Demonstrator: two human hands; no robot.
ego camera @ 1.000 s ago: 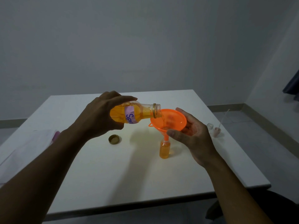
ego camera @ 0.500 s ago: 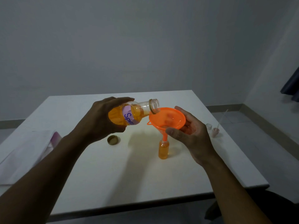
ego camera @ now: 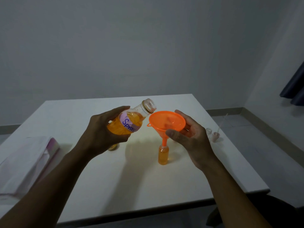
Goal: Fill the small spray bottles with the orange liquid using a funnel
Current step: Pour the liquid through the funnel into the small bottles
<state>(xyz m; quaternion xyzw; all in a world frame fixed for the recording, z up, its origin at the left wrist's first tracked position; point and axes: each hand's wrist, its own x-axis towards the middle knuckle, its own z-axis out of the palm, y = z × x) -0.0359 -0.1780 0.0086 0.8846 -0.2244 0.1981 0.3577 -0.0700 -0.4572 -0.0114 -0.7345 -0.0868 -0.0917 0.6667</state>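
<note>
At the left edge a white box (ego camera: 28, 160) with a pink side lies on the white table (ego camera: 131, 186). Next to it comes the left hand (ego camera: 102, 134), its fingers curled over the top and its thumb under the near side of the large bottle (ego camera: 131, 122); they clamp the bottle's lower body, where the orange liquid sits. The bottle is tilted, its purple label reading "Spray" faces the camera, and its uncapped mouth points up and to the right, just beside the funnel's rim; no stream shows. Under that hand a gold cap (ego camera: 113, 147) lies on the table, partly hidden.

The orange funnel (ego camera: 167, 120) stands with its spout in the neck of the small spray bottle (ego camera: 163, 155), which is upright on the table near the middle and holds orange liquid almost to its shoulder. The right hand (ego camera: 192, 139) pinches the funnel's cone, the thumb on the near wall, the fingers curled behind the far wall; the small bottle stands below the thumb, untouched by either hand.

Further right, near the table's edge, are a small clear cap (ego camera: 209, 130) and a pinkish spray top (ego camera: 215, 136) with a thin tube; a dark curtain (ego camera: 294, 89) hangs at the far right.
</note>
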